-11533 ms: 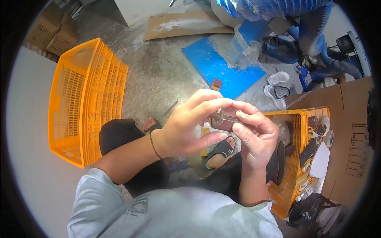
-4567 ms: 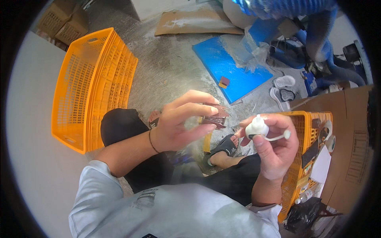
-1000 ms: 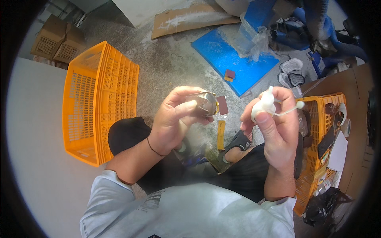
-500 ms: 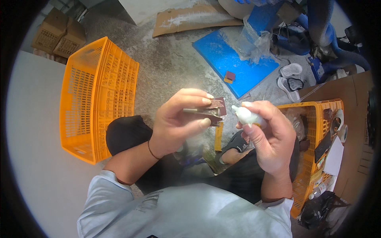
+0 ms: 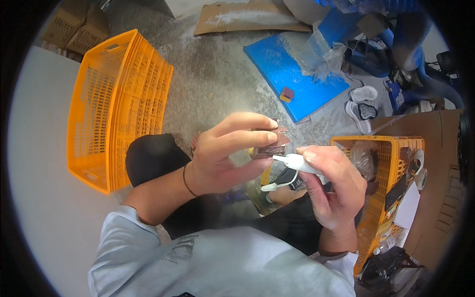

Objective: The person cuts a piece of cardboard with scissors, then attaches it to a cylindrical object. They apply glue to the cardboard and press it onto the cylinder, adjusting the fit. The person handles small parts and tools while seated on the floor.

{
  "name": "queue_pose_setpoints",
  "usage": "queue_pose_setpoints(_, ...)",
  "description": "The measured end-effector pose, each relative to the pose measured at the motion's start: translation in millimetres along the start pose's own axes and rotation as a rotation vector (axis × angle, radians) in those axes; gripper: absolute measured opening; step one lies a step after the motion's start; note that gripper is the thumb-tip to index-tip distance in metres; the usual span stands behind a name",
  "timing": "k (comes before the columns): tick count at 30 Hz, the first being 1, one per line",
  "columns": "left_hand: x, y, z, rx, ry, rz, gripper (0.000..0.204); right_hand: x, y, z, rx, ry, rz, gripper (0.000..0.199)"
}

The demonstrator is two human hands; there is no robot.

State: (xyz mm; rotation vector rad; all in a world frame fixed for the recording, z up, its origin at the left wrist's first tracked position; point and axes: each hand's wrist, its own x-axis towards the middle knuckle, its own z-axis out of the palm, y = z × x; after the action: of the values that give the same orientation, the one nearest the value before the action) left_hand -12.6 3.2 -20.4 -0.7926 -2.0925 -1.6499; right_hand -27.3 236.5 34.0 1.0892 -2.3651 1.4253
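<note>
- Small brown block (image 5: 269,143): it sits pinched in the left hand (image 5: 225,153), thumb beneath and fingers curled over its top, held up in front of the chest above the lap.
- The white squeeze bottle (image 5: 299,162) lies in the right hand (image 5: 334,190), fingers wrapped tight round its body, forefinger along the top. Its nozzle points left and touches, or all but touches, the block's lower right edge.
- Judging from this, the bottle is uncapped and the dosing is under way; whether anything has come out onto the block cannot be told. Spreading, pressing or setting the piece down looks yet to be done.
- Just beyond the right hand, the smaller orange basket (image 5: 391,148) holds assorted bits, among them a roll of tape; what else is in it is unclear.
- To the left stands a large orange crate (image 5: 116,99) on the concrete floor.
- Farther off, a blue mat (image 5: 292,74) carries another small brown block (image 5: 286,94), with white shoes (image 5: 362,101) beside it and flattened cardboard (image 5: 247,17) beyond.
</note>
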Motion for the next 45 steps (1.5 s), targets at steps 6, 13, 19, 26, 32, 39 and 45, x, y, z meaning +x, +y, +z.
queue_pose_setpoints(6, -2.3, 0.2, 1.2, -0.029, -0.032, -0.054, 0.046, -0.4, -3.0, 4.1, -0.033, 0.013, -0.021, 0.033)
queue_pose_setpoints(13, -2.2, 1.0, 3.2, -0.005, -0.021, -0.082, 0.045, 0.4, -3.5, 6.4, -0.091, -0.021, -0.029, 0.034)
queue_pose_setpoints(19, -1.8, 2.4, 4.9, 0.003, -0.007, -0.092, 0.044, 1.1, -3.0, 6.9, -0.080, -0.017, -0.011, 0.034)
queue_pose_setpoints(26, -4.2, -0.8, 3.3, 0.005, -0.048, -0.096, 0.038, 2.3, -2.6, 8.7, -0.095, -0.033, -0.017, 0.034)
queue_pose_setpoints(32, -3.7, 0.9, 3.0, 0.030, -0.056, -0.103, 0.037, 3.9, -3.2, 8.3, -0.102, -0.042, -0.013, 0.031)
queue_pose_setpoints(39, -2.6, 1.5, 5.0, 0.023, -0.053, -0.094, 0.043, 4.9, -4.1, 6.9, -0.126, -0.052, -0.029, 0.028)
queue_pose_setpoints(45, -4.5, -3.3, 7.2, 0.032, -0.068, -0.076, 0.039, 5.4, -3.9, 6.9, -0.160, -0.058, -0.047, 0.027)
